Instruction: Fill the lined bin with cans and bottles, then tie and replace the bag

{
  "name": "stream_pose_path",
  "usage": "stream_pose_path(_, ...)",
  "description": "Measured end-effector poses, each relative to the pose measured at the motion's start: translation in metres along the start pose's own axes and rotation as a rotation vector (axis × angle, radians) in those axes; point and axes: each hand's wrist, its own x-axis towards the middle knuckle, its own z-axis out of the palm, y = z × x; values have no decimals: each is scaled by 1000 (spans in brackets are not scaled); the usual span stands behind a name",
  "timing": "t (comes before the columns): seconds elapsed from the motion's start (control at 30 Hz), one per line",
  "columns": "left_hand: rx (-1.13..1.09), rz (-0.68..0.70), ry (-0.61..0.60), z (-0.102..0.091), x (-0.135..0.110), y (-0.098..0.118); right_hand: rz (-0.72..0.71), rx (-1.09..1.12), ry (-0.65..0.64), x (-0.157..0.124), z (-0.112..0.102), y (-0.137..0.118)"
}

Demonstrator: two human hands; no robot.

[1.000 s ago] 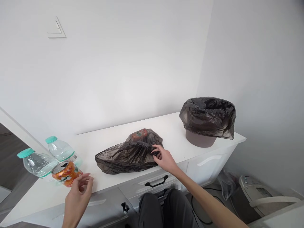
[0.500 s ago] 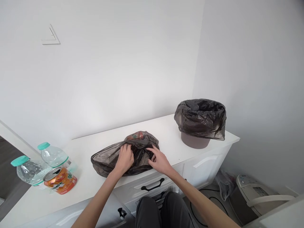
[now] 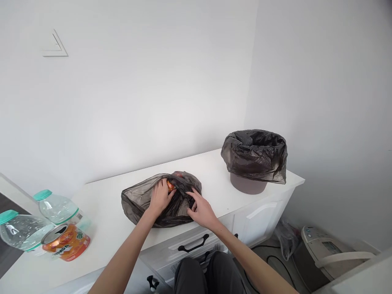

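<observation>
A thin, see-through black plastic bag (image 3: 137,200) lies on its side on the white cabinet top, its mouth facing me. My left hand (image 3: 159,199) reaches into the mouth, its fingers closed around an orange can (image 3: 170,186) that shows only in part. At the bag's right side, my right hand (image 3: 201,210) has curled fingers on the plastic, with the index finger stretched over it. Through the film at the back of the bag, a reddish item (image 3: 178,174) shows dimly; I cannot make out its kind.
On the left stand an open orange soda can (image 3: 65,241) and two clear bottles with teal caps (image 3: 58,208). A brown bin (image 3: 248,184) lined with a black bag (image 3: 254,159) is at the right. Below it, an appliance (image 3: 330,253) and cables are on the floor.
The bag's mouth has opened wider on the left, and the orange can has come into sight by my left fingers. My right hand stays at the bag's right side.
</observation>
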Motion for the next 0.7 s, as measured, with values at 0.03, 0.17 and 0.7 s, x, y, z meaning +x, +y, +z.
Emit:
stream_pose_path(0.03, 6, 0, -2, 0, -5, 0, 3, -1, 4, -1, -1, -2)
stream_pose_path(0.17, 14, -6, 1, -9, -28, -2, 7, -8, 13, -1, 1, -3)
stream_pose_path(0.7, -43, -181, 196, -123, -186, -77, 28, -64, 40, -5, 14, 5)
